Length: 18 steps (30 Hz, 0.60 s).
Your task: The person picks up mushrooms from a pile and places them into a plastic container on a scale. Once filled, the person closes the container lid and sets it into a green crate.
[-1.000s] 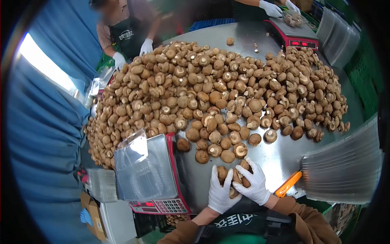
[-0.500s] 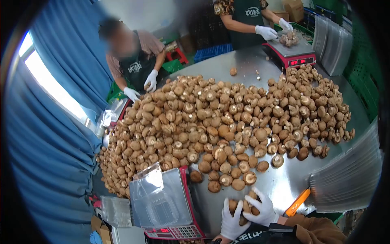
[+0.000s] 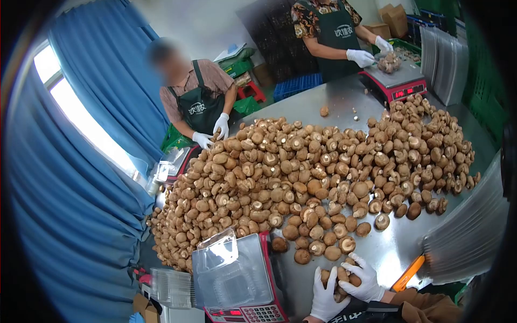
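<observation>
White gloves cover both hands near the table's front edge. My left hand [image 3: 326, 299] and my right hand [image 3: 364, 280] are cupped around several brown mushrooms [image 3: 341, 277], pressed between them. Just beyond them lies a large heap of mushrooms [image 3: 258, 177] spread across the metal table [image 3: 377, 245]. To the left of my hands is a red digital scale [image 3: 257, 313] with a clear plastic tray [image 3: 237, 277] on its plate and a clear lid [image 3: 218, 250] at the plate's far side.
Stacked clear trays [image 3: 463, 231] and an orange cutter [image 3: 408, 273] lie at right. More trays [image 3: 171, 288] stand left of the scale. Two people in aprons work across the table, one beside another red scale [image 3: 396, 81] holding a bag of mushrooms [image 3: 389, 62].
The whole view has shifted, so things appear lower and farther right. My hands still hold the mushrooms together. The left co-worker's hands have come closer together at the heap's edge.
</observation>
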Available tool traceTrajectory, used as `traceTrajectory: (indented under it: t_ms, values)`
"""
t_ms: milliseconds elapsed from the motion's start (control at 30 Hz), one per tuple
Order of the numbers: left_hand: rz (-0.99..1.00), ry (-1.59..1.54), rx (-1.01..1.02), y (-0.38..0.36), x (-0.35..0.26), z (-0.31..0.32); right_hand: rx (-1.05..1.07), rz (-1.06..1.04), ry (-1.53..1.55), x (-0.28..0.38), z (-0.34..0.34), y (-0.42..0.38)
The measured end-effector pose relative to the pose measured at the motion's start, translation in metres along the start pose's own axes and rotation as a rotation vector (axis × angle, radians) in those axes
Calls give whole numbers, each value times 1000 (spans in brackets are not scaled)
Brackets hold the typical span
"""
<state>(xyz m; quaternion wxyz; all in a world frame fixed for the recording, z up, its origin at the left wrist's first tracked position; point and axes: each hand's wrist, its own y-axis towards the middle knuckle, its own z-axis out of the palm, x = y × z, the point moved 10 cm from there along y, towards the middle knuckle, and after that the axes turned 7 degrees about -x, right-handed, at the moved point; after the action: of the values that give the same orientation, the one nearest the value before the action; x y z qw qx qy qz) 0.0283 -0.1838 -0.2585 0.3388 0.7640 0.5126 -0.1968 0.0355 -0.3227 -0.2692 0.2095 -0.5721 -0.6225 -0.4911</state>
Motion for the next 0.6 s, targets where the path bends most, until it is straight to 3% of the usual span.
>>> traceTrajectory:
  t_ms: [167,367,600]
  values:
    - [-24,21,19,17,-15,-27,-6,3,63,30,-11,18]
    - [90,80,-242,42,-43,-126,-11,-239,101,130,-4,80]
    - [30,294,-512,26,-9,-259,73,-456,421,249,91,118]
